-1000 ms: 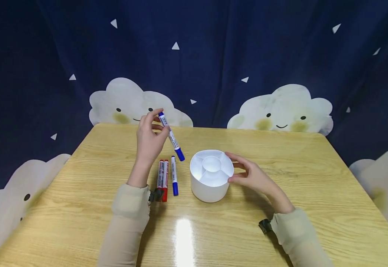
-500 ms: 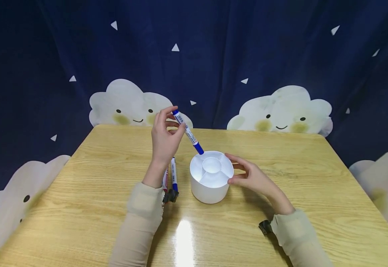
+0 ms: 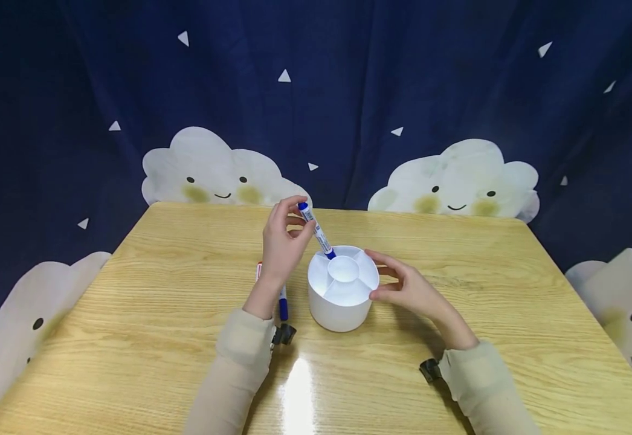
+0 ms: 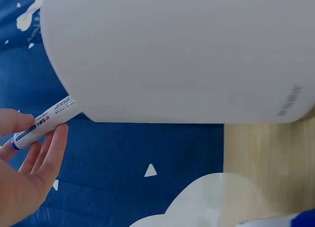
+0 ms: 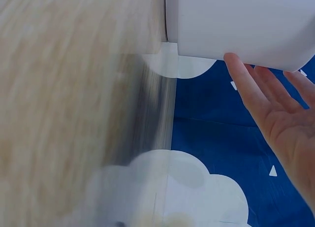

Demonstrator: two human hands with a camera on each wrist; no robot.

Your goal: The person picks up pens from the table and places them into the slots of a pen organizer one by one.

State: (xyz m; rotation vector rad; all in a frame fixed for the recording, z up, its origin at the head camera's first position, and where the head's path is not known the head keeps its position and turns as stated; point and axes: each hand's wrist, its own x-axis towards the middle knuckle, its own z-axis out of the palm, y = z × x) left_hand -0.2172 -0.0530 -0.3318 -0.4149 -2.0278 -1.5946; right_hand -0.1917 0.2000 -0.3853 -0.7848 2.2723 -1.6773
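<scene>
My left hand (image 3: pixel 286 244) pinches a white marker with blue ends (image 3: pixel 320 234) near its top, between thumb and fingers. Tilted, the marker has its lower end just inside the back left compartment of a white round divided pen organizer (image 3: pixel 340 315). In the left wrist view the organizer's wall (image 4: pixel 172 54) hides that lower end. At the organizer's right side, my right hand (image 3: pixel 411 290) holds the rim with thumb in front and fingers behind. A second blue marker (image 3: pixel 283 309) lies on the table, partly behind my left wrist; a red marker (image 3: pixel 258 270) beside it is mostly hidden.
The organizer stands on a light wooden table (image 3: pixel 158 290). A dark blue curtain (image 3: pixel 338 78) with white clouds and triangles hangs behind the table. Each wrist carries a small black camera (image 3: pixel 430 370).
My left hand has carried the blue marker rightward from above the loose markers, then lowered its end into the organizer. My right hand has stayed at the organizer's rim.
</scene>
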